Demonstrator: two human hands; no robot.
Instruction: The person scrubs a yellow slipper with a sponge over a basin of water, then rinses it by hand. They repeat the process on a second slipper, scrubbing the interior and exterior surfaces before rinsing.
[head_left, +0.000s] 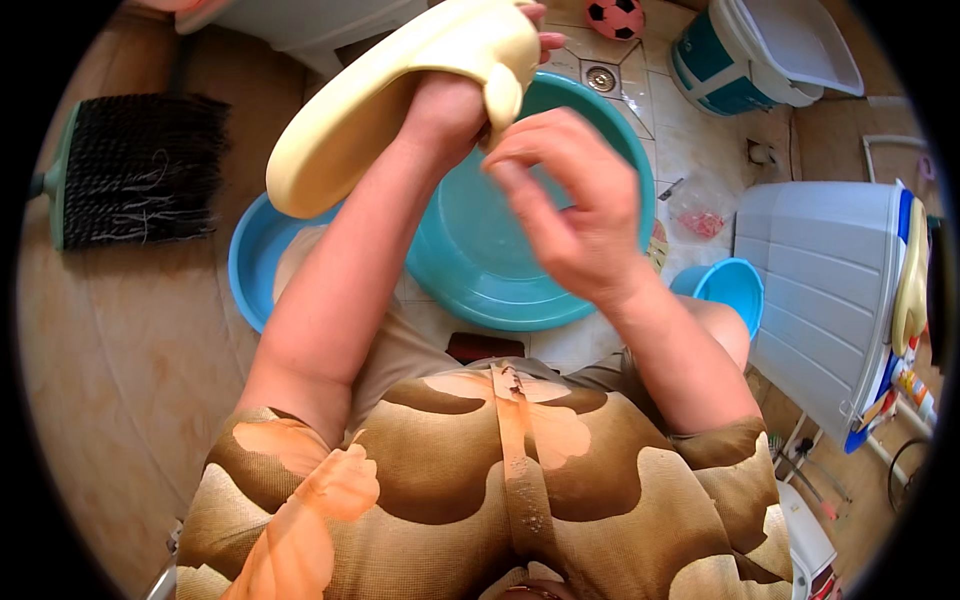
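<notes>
A pale yellow rubber slipper is raised above the basins at the upper middle. My left hand is pushed through its foot opening, under the strap, with fingertips showing past the far side. My right hand, slightly blurred, is at the strap's edge with thumb and index finger close together; whether it pinches anything cannot be told. Beneath both hands is a large teal plastic basin holding cloudy water. A blue basin stands to the left, partly behind my left forearm.
A broom head with black bristles lies at the left. A floor drain, pink ball and lidded bucket are beyond the basin. Rightward are a plastic bag, small blue bucket and white plastic cabinet with another yellow slipper on it.
</notes>
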